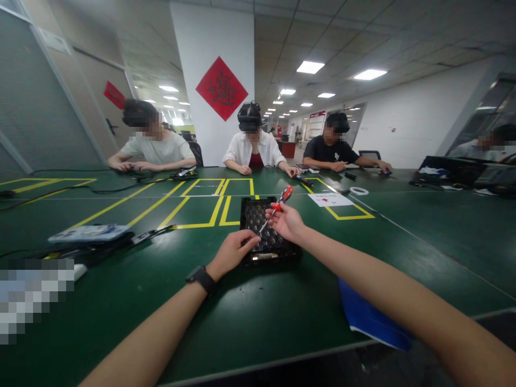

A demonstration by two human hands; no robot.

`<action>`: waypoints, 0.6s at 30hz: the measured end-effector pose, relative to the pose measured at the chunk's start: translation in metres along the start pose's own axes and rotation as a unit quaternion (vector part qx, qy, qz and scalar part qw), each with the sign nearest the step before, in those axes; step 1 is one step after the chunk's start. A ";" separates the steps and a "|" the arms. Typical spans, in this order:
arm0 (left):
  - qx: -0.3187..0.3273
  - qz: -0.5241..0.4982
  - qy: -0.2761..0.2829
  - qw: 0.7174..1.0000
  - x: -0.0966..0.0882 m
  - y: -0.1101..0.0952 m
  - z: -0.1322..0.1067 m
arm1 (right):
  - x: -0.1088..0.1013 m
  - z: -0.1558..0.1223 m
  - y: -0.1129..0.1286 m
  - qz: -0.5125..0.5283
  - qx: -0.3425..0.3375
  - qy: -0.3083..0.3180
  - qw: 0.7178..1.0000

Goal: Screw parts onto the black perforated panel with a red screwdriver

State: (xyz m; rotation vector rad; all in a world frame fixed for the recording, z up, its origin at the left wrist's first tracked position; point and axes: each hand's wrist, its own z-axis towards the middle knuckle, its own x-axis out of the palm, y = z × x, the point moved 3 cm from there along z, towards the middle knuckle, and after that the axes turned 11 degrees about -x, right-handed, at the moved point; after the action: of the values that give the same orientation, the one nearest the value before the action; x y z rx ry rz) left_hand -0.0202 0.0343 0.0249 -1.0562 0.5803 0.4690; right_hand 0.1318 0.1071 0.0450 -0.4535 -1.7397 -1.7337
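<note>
A screwdriver (286, 194) with a red and dark handle is in my right hand (288, 221), its handle pointing up and away. Its metal shaft slants down to the left. At the lower end of that shaft, the fingers of my left hand (236, 250) are closed together. Whether they pinch the tip or some small piece is too small to make out. Both hands are over an open black case (271, 248), which has rows of small shiny pieces in it. My left wrist carries a dark watch (201, 279).
Yellow tape lines (193, 226) mark the green table (161, 301). A phone-like slab (91, 233) with cables lies left, a white sheet (329, 200) right. Something blue (371, 314) sits at the near edge under my right forearm. Several people sit across the table.
</note>
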 end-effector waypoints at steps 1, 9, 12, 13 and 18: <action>-0.002 -0.003 -0.002 1.000 0.000 0.000 0.000 | -0.001 0.002 -0.002 -0.007 -0.002 0.014 1.000; -0.041 -0.054 -0.027 0.997 -0.001 0.005 0.001 | -0.009 -0.012 -0.018 -0.013 -0.136 0.071 0.988; -0.035 -0.044 -0.028 0.998 0.001 0.007 0.001 | -0.009 -0.018 -0.016 -0.022 -0.155 0.059 0.986; -0.033 -0.040 -0.029 0.998 0.001 0.007 0.001 | -0.008 -0.020 -0.015 -0.027 -0.160 0.054 0.985; -0.019 -0.019 -0.029 0.999 0.003 0.006 0.002 | -0.005 -0.029 -0.016 -0.053 -0.178 0.058 0.981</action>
State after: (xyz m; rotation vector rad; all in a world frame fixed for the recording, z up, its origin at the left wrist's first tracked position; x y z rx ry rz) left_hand -0.0216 0.0388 0.0197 -1.0841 0.5010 0.4779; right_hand 0.1303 0.0782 0.0276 -0.4064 -1.3963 -2.1150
